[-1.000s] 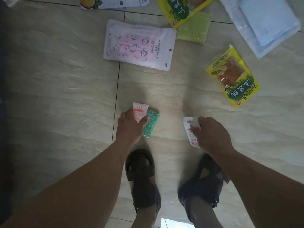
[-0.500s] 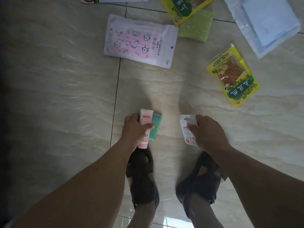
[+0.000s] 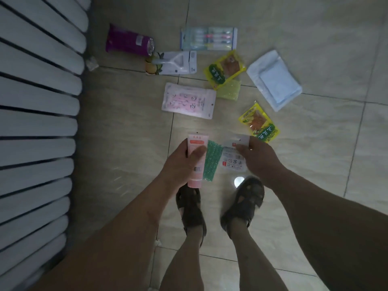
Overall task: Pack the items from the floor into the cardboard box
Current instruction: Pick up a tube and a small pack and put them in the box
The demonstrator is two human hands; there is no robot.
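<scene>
My left hand grips a pink tube together with a green glittery sponge, both lifted off the floor. My right hand holds a small white packet with red marks. Farther out on the tiled floor lie a pink patterned pouch, two yellow snack packs, a light green sponge, a bagged white and blue cloth, a toothbrush pack, a carded white tool and a purple pack. No cardboard box is in view.
A white slatted surface fills the left side. My two feet in dark sandals stand just below my hands. Bare tiles stretch to the right.
Both hands have risen from the floor with their items. The view has pulled back, so more items and the slatted surface on the left now show.
</scene>
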